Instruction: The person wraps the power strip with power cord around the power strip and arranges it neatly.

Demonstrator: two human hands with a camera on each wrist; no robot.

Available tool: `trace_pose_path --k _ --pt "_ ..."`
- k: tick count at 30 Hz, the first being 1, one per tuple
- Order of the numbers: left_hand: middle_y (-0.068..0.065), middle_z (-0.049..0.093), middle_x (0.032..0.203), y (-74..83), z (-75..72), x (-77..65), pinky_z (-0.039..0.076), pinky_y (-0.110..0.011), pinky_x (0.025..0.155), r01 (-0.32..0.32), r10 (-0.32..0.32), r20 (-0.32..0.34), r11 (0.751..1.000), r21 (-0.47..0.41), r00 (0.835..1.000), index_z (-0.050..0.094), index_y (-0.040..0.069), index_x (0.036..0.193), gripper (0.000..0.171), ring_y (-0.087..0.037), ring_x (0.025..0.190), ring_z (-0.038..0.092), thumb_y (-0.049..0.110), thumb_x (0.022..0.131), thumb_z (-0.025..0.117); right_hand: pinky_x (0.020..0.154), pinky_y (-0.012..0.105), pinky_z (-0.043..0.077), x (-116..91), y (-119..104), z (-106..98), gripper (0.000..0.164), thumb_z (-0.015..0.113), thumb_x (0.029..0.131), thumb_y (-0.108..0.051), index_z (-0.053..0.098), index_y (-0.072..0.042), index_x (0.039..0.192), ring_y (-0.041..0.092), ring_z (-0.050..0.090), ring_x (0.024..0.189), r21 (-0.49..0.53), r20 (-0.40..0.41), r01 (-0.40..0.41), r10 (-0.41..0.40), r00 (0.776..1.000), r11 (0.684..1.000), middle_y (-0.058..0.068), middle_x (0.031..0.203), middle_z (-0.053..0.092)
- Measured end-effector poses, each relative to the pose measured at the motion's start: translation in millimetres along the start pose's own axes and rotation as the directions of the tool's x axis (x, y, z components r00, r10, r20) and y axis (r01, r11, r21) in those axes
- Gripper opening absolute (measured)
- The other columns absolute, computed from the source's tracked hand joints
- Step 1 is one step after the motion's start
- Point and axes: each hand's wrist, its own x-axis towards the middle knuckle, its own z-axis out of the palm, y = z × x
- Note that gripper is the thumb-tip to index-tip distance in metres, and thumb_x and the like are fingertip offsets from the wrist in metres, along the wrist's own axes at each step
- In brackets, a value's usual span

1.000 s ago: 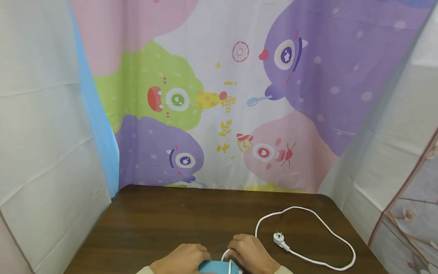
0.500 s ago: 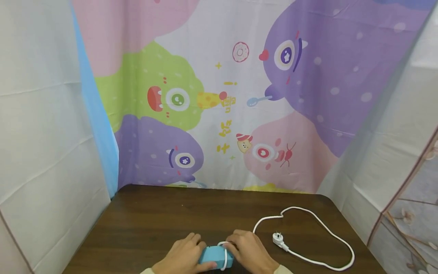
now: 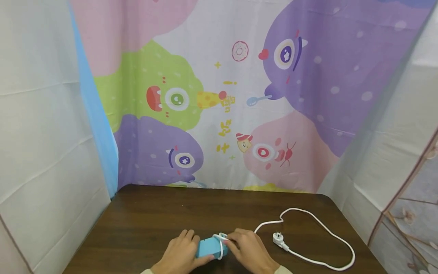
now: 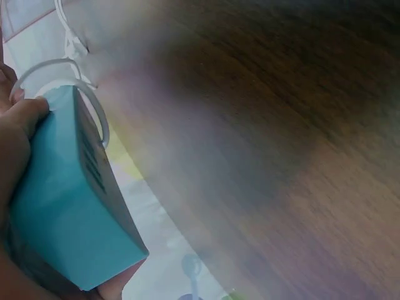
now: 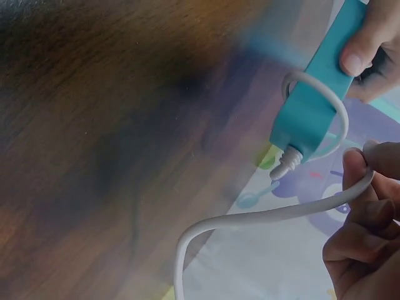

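Observation:
A small teal power strip (image 3: 208,248) is held tilted near the table's front edge. My left hand (image 3: 179,251) grips its left end, thumb along the near side. Slots (image 4: 92,164) show on one of its faces in the left wrist view. The strip's white cord (image 5: 269,217) leaves a ribbed collar (image 5: 287,162) and loops once round the strip's right end. Between thumb and fingertips my right hand (image 3: 249,249) pinches this cord, just right of the strip. From there the rest runs out to a white plug (image 3: 278,239).
On the dark wooden table (image 3: 150,217), the loose cord forms a wide loop to the right. A cartoon-print curtain (image 3: 219,114) hangs behind the table, with pale cloth panels (image 3: 44,133) at the sides.
The strip has come up and away from the front edge, tilting with its right end farther off. Both hands moved slightly forward with it. The loose cord's left part has shifted a little.

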Motion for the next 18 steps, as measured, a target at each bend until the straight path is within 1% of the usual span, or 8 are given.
trace_pose_path --k 5,7,10,13,15,17,18 --pt "-0.003 0.057 0.082 1.1 1.0 3.4 0.042 -0.028 0.046 0.037 -0.037 -0.026 0.999 -0.008 0.999 0.073 0.001 0.095 0.082 -0.014 0.067 0.048 0.08 0.09 0.051 0.061 0.019 0.048 -1.6 -1.0 0.4 0.006 0.077 0.094 -0.021 0.078 -0.018 0.09 -0.006 0.055 0.07 -0.022 -0.029 -0.022 0.021 0.999 1.0 -0.017 0.08 0.064" --pt "-0.002 0.057 0.083 1.2 -0.4 2.4 0.042 -0.029 0.046 0.063 -0.063 -0.031 0.998 -0.019 0.998 0.073 0.001 0.095 0.082 -0.014 0.068 0.048 0.08 0.09 0.052 0.06 0.02 0.049 -1.4 -3.0 1.5 0.005 0.077 0.093 -0.022 0.079 -0.018 0.09 -0.005 0.055 0.07 -0.035 -0.03 -0.028 0.027 0.999 0.999 -0.017 0.08 0.064" --pt "-0.001 0.056 0.083 -3.2 -3.2 -4.6 0.043 -0.031 0.046 0.145 -0.146 -0.029 0.989 -0.017 0.989 0.071 0.002 0.095 0.079 -0.014 0.069 0.048 0.08 0.088 0.055 0.06 0.018 0.047 2.0 -7.8 6.1 0.009 0.074 0.096 -0.025 0.079 -0.019 0.091 -0.006 0.056 0.072 -0.012 0.014 -0.029 0.03 0.999 0.999 -0.017 0.082 0.066" --pt "0.001 0.054 0.081 -8.5 -4.8 -9.1 0.042 -0.031 0.046 0.232 -0.233 -0.043 0.972 -0.026 0.972 0.07 0.005 0.093 0.075 -0.013 0.068 0.046 0.079 0.086 0.059 0.06 0.015 0.046 4.3 -10.9 8.9 0.016 0.069 0.1 -0.031 0.079 -0.02 0.092 -0.008 0.056 0.072 0.028 0.064 -0.027 0.025 0.998 0.999 -0.019 0.082 0.066" --pt "0.002 0.053 0.08 -9.2 -3.6 -5.9 0.04 -0.03 0.047 0.261 -0.264 -0.055 0.963 -0.065 0.963 0.068 0.006 0.091 0.073 -0.011 0.066 0.045 0.079 0.086 0.059 0.059 0.014 0.045 2.7 -10.1 6.8 0.019 0.067 0.101 -0.032 0.079 -0.021 0.091 -0.009 0.055 0.071 0.04 0.07 -0.027 0.024 0.997 0.999 -0.019 0.08 0.065" --pt "0.002 0.053 0.08 -7.5 -2.0 1.0 0.039 -0.029 0.047 0.261 -0.269 -0.052 0.958 -0.117 0.962 0.068 0.007 0.092 0.073 -0.01 0.065 0.043 0.079 0.087 0.058 0.058 0.014 0.043 -1.1 -7.3 2.3 0.02 0.067 0.101 -0.031 0.078 -0.021 0.09 -0.009 0.052 0.069 0.041 0.062 -0.024 0.022 0.998 0.999 -0.02 0.078 0.062" --pt "0.003 0.053 0.081 -6.0 -1.0 5.1 0.039 -0.029 0.048 0.263 -0.271 -0.04 0.954 -0.141 0.962 0.068 0.007 0.093 0.074 -0.01 0.066 0.043 0.079 0.088 0.056 0.058 0.013 0.042 -3.3 -5.3 -0.1 0.02 0.067 0.101 -0.031 0.078 -0.02 0.089 -0.009 0.05 0.068 0.036 0.054 -0.017 0.015 0.998 0.999 -0.02 0.077 0.062"
